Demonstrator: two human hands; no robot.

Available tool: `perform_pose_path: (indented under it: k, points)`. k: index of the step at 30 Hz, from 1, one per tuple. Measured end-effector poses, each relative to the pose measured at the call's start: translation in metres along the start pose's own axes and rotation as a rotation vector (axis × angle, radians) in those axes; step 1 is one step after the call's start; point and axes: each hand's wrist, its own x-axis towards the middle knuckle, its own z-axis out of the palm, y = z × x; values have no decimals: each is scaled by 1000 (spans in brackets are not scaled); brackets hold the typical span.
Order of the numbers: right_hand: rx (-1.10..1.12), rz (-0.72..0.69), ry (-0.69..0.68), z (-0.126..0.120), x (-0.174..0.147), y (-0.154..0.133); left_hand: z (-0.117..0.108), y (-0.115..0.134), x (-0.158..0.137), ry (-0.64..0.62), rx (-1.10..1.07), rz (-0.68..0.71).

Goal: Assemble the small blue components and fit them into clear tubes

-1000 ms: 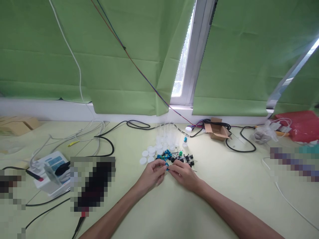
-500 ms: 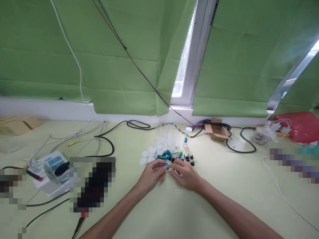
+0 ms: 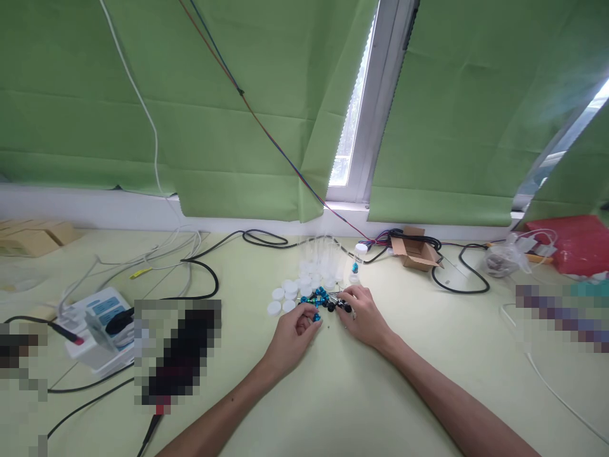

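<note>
A heap of small blue, black and green electronic parts with thin wire legs lies on the pale green table. My left hand rests just in front of the heap, its fingers curled around a few blue parts. My right hand has reached onto the heap's right side, fingertips pinching among the black parts. Behind the heap stand several clear vials and a cluster of round white caps.
Black and white cables snake across the left and back of the table. A white device sits at the left. At the back right are a small open cardboard box, a plastic bag and a red bag.
My right hand left my left hand and moved forward onto the black parts of the heap. My left hand stayed put, its fingers curled tighter.
</note>
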Motion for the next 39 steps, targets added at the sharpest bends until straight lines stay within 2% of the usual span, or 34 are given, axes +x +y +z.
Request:
perform_pose_path:
  k: [4,10,39]
  points:
    - [-19,14,-21,2,0,-1,-1,4,-2,10,178,95]
    - [-7,24,-40,3,-1,0,-2,9,-6,-36,289,163]
    - [-21,51,-79,4,0,1,-1,6,-6,-31,321,159]
